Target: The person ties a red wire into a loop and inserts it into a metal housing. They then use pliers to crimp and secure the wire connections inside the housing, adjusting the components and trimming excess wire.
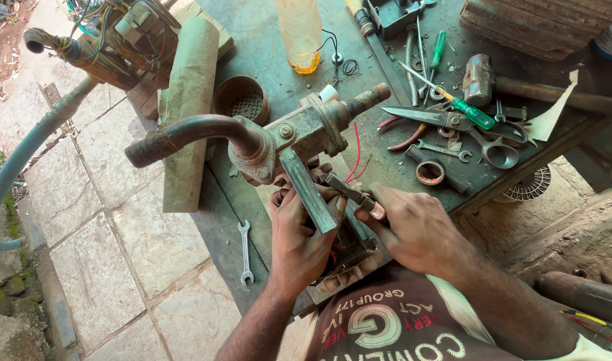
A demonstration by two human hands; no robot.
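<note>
pliers (349,190) clamped in my right hand (413,227), nose at the rusty pump (299,137); my left hand (299,234) is wrapped tight round its flat metal bracket (309,190) on the table (266,47).

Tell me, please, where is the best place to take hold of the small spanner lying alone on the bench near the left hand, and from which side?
Grip the spanner around the bare middle of its thin shaft, coming straight down from above. It lies flat on the bench with its length running away from the person, nothing touching it, so fingers probably fit on both long sides; the forked ends are wider and more awkward to pinch.
</note>
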